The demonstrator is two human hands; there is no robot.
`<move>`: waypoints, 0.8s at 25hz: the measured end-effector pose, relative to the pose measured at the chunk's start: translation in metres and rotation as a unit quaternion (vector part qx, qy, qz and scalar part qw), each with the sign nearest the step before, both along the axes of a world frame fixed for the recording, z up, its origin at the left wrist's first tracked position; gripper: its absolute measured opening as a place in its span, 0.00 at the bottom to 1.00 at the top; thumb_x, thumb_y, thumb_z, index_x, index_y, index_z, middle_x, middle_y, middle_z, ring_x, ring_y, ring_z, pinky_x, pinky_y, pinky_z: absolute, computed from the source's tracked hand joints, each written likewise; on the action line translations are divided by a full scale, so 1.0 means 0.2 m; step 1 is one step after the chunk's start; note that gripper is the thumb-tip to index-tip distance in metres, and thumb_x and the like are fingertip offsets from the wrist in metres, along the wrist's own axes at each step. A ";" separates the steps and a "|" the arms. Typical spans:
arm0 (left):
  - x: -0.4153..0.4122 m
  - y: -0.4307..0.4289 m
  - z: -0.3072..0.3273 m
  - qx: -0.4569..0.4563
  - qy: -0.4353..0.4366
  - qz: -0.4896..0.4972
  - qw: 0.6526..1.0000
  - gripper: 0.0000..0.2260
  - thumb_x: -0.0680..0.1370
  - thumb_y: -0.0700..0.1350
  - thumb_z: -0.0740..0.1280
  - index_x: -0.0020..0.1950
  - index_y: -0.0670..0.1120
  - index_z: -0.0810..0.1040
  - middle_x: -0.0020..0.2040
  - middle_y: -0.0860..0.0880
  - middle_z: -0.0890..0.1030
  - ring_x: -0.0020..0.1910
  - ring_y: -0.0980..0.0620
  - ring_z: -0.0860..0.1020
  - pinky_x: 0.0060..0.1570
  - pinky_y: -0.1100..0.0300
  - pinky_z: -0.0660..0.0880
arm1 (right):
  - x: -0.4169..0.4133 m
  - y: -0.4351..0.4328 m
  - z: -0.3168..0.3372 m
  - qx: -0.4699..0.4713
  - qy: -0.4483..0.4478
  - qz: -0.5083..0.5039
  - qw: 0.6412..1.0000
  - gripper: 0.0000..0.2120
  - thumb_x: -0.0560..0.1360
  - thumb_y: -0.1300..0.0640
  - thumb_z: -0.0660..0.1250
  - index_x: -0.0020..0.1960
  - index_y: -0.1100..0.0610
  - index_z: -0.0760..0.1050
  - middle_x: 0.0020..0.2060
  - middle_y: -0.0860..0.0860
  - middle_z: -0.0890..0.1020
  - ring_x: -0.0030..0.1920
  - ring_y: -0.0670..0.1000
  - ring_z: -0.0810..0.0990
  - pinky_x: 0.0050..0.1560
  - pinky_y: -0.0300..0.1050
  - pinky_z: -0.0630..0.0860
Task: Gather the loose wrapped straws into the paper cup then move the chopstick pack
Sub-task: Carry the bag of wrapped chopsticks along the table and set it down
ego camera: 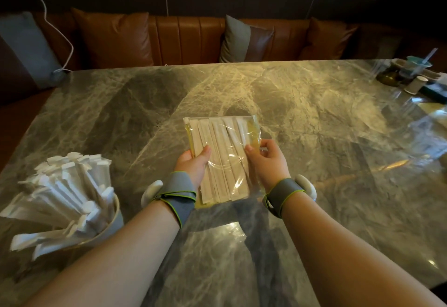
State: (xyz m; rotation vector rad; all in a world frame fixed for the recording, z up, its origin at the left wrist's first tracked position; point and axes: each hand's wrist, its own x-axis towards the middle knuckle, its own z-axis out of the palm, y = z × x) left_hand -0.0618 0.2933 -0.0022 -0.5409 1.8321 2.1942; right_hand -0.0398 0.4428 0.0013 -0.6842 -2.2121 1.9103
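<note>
A clear plastic chopstick pack (223, 147) full of paper-sleeved chopsticks is held above the middle of the marble table (326, 137). My left hand (193, 165) grips its left edge, thumb on top. My right hand (267, 161) grips its right edge. At the near left stands the paper cup (113, 224), crammed with several white wrapped straws (65, 193) that fan out up and to the left. No loose straws show on the table.
At the far right corner sits a cluster of small items: a dark jar (389, 77), a teal lidded cup (417, 65) and a small paper cup (416, 85). A brown leather bench with cushions (113, 38) runs along the far edge.
</note>
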 end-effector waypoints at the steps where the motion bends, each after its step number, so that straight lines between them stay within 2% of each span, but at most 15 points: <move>1: 0.00 0.04 0.00 0.000 -0.002 0.000 1.000 0.07 0.75 0.49 0.67 0.38 0.50 0.75 0.48 0.42 0.81 0.55 0.38 0.80 0.60 0.40 0.75 | 0.00 0.04 0.01 0.000 0.001 0.000 1.000 0.12 0.74 0.52 0.67 0.53 0.58 0.73 0.41 0.55 0.80 0.43 0.55 0.80 0.54 0.54 0.78; 6: -0.01 0.41 0.04 0.009 -0.003 0.010 1.000 0.07 0.75 0.48 0.68 0.38 0.48 0.76 0.49 0.41 0.81 0.55 0.38 0.80 0.59 0.39 0.75 | -0.03 0.41 0.05 -0.011 0.013 0.010 1.000 0.09 0.74 0.54 0.67 0.51 0.57 0.73 0.35 0.50 0.78 0.40 0.52 0.77 0.50 0.50 0.77; 9: -0.02 0.62 0.05 0.018 -0.008 0.023 1.000 0.04 0.75 0.47 0.67 0.43 0.47 0.77 0.50 0.40 0.81 0.56 0.37 0.80 0.60 0.39 0.74 | -0.05 0.62 0.05 -0.014 0.009 0.029 0.999 0.09 0.74 0.53 0.67 0.51 0.56 0.73 0.35 0.50 0.78 0.39 0.53 0.77 0.48 0.52 0.77; 11: -0.03 0.71 0.04 0.010 -0.011 0.032 0.999 0.05 0.74 0.47 0.68 0.42 0.47 0.78 0.50 0.40 0.81 0.56 0.38 0.80 0.61 0.40 0.74 | -0.07 0.73 0.04 -0.016 0.006 0.042 0.999 0.07 0.74 0.53 0.67 0.48 0.55 0.72 0.35 0.51 0.78 0.38 0.53 0.77 0.47 0.53 0.77; 15: -0.08 0.86 0.05 -0.010 -0.011 0.049 0.999 0.07 0.75 0.46 0.68 0.51 0.46 0.78 0.46 0.41 0.81 0.53 0.39 0.80 0.61 0.41 0.74 | -0.14 0.88 0.01 -0.025 0.000 0.059 0.998 0.06 0.74 0.53 0.67 0.44 0.53 0.72 0.34 0.52 0.78 0.39 0.54 0.77 0.51 0.56 0.78; 17: -0.11 0.90 0.05 -0.019 -0.010 0.047 0.999 0.07 0.75 0.47 0.67 0.51 0.47 0.78 0.45 0.43 0.81 0.50 0.42 0.79 0.61 0.42 0.74 | -0.18 0.92 -0.01 -0.028 0.002 0.054 0.998 0.07 0.73 0.52 0.68 0.45 0.54 0.72 0.32 0.51 0.77 0.39 0.54 0.76 0.53 0.58 0.77; 20: -0.15 0.94 0.05 -0.022 -0.010 0.040 0.999 0.10 0.75 0.46 0.68 0.54 0.44 0.78 0.46 0.42 0.81 0.50 0.42 0.79 0.62 0.42 0.74 | -0.22 0.96 -0.03 -0.038 0.001 0.040 0.998 0.09 0.73 0.52 0.68 0.48 0.56 0.73 0.32 0.50 0.77 0.40 0.54 0.77 0.54 0.59 0.77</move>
